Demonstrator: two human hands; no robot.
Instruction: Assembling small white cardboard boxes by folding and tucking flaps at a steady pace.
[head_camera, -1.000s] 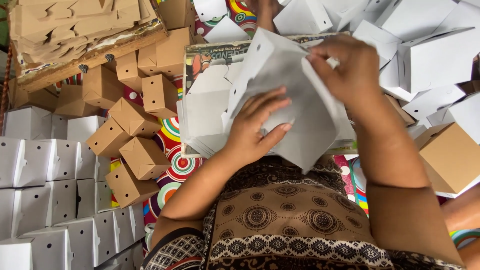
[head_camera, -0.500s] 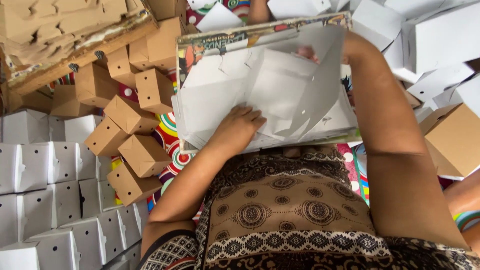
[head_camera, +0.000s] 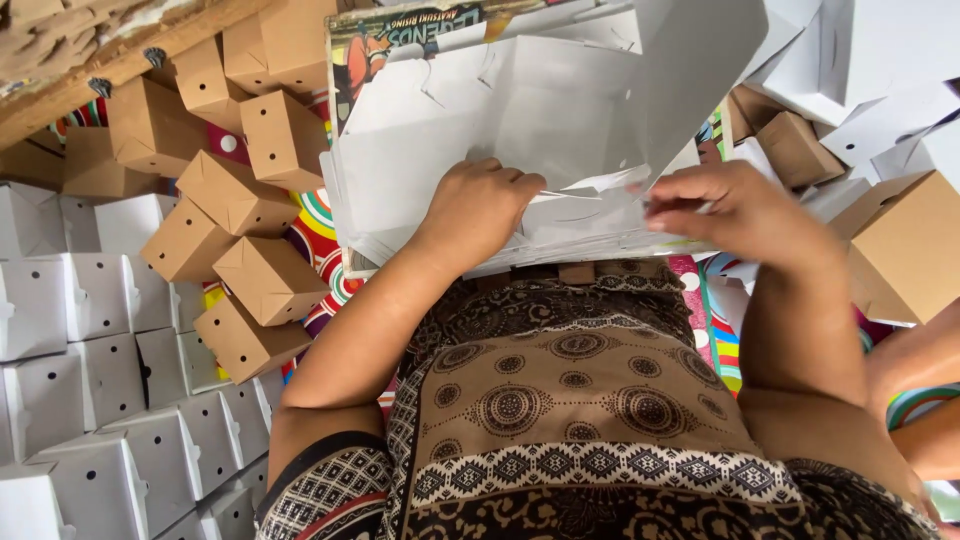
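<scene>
Two bare hands work on a stack of flat white card sheets (head_camera: 440, 170) lying across the person's lap, on top of a colourful printed board (head_camera: 400, 30) that serves as the surface. The sheets are uncut-looking box blanks with slits and flaps; their long side runs left to right across the lap, and one large sheet (head_camera: 690, 60) tilts upward at the far right, its free edge pointing away from the body.

The left hand (head_camera: 480, 205) lies palm down on the stack, its grip together, fingers curled and pressing the near edge of the sheets. The right hand (head_camera: 735, 205) is just beside it to the right, fingers pinched on a thin edge of white card at the near side of the stack; how many sheets it grips cannot be told.

Many folded boxes lie around. Brown cardboard boxes (head_camera: 235, 195), all closed with lids folded shut, are heaped on the patterned mat (head_camera: 315, 220) to the left, tipped at various angles; what they hold cannot be seen. White boxes (head_camera: 90, 300) with small round holes stand in tight rows at the far left, also closed. More white boxes (head_camera: 860, 70) and a few brown boxes (head_camera: 905, 250) sit to the right. A rough wooden plank (head_camera: 120, 60) crosses the upper left corner. The person wears a brown patterned garment (head_camera: 580, 400).
</scene>
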